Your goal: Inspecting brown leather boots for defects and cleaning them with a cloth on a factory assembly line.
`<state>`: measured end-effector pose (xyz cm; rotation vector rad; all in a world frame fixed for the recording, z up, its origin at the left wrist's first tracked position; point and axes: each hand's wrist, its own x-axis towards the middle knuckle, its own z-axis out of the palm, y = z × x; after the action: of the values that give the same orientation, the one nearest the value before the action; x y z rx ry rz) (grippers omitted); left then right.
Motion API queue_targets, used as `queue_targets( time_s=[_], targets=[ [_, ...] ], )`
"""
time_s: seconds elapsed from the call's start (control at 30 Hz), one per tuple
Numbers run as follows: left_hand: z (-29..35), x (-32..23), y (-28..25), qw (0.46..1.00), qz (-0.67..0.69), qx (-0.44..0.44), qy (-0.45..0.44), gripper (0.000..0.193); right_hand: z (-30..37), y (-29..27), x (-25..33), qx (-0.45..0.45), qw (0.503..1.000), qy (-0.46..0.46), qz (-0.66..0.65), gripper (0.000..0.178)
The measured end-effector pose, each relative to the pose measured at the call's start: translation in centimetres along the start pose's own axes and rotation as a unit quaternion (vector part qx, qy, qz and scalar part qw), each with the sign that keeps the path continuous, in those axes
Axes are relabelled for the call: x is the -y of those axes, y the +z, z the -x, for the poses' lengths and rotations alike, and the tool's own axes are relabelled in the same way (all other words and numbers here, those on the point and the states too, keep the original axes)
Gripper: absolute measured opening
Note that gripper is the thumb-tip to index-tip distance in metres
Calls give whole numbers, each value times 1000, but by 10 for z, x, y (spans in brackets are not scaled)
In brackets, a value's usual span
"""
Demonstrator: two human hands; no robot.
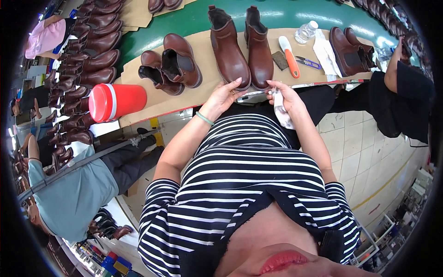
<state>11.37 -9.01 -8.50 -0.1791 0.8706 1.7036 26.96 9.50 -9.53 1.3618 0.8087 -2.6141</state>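
Two brown leather ankle boots stand side by side on the cardboard-covered bench edge, toes toward me: the left boot [229, 57] and the right boot [259, 53]. My left hand [225, 96] is closed on the toe of the left boot, thumb on top and fingers curled beneath the sole edge. At the toe of the right boot, the thumb and fingertips of my right hand [287, 96] are drawn together. A smudged white cloth [280, 108] is held in that same hand and hangs below the fingers.
Right of the boots lie a dark abrasive pad [279, 61], an orange-and-white handled tool [290, 57], thread snips [308, 63], a clear bottle [306, 32] and another boot pair [349, 53]. Leftward are two tilted boots [177, 62], a red jug [117, 102] and racked boots [94, 60]. Co-workers stand both sides.
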Motion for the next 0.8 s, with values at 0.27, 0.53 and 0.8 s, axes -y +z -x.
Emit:
queue_targets(
  time_s=[0.27,0.53,0.8],
  targets=[
    [13,-40,33,996,51,46,57,38,33,29,28,71,992,-96,-44,26],
    [22,-48,34,981,177,50,55,42,23,11,65,203,964,-156,-68,45],
    [24,-28,-10,943,302,129,44,45,13,-4,60,292,918,-91,-252,59]
  ],
)
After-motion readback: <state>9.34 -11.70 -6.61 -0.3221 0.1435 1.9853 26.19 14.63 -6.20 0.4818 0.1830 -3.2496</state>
